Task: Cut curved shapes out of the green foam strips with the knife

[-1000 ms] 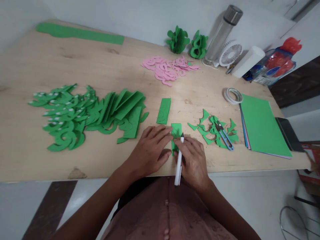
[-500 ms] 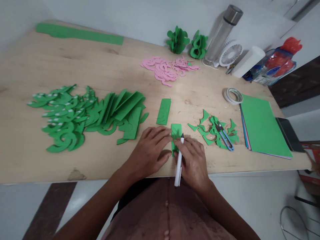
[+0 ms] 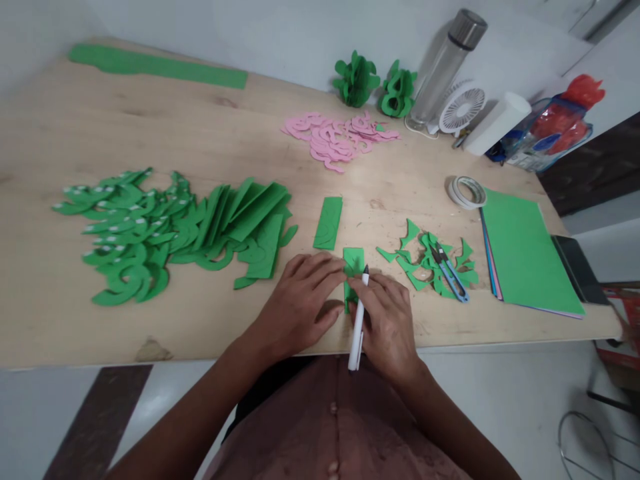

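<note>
My right hand grips a white pen, its dark tip resting on a small green paper strip near the table's front edge. My left hand lies flat beside it, fingers stretched onto the strip's left side and pressing it down. A second green strip lies just beyond, apart from both hands. Most of the lower strip is hidden under my fingers.
A big pile of green cut shapes lies to the left and pink cut shapes farther back. Green scraps with blue snips, a tape roll, stacked green sheets, a phone, a bottle and a small fan crowd the right.
</note>
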### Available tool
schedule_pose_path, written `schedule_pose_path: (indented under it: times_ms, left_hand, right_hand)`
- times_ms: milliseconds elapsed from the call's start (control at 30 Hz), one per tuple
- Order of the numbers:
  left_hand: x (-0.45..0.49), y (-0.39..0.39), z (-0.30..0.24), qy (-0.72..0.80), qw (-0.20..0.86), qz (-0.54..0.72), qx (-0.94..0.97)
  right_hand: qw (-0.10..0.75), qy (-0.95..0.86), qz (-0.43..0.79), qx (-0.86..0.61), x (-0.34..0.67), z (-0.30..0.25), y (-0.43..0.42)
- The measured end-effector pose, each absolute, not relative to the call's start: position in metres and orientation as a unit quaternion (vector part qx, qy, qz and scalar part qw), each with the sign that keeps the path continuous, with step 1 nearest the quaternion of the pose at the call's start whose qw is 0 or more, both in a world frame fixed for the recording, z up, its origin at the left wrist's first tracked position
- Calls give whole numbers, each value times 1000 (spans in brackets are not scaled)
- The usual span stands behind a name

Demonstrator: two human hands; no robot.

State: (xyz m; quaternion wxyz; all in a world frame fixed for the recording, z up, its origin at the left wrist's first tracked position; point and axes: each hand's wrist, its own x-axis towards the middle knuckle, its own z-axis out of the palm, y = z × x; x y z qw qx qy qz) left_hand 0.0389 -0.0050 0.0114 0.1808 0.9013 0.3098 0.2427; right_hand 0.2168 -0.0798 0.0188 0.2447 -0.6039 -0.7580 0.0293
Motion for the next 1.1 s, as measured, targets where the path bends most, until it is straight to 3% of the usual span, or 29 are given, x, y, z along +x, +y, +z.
schedule_pose_path:
  times_ms: [1100]
  left_hand:
    - [38, -6, 12, 313, 181, 242, 900]
  right_hand:
    - [247, -762, 21, -598, 218, 16, -80]
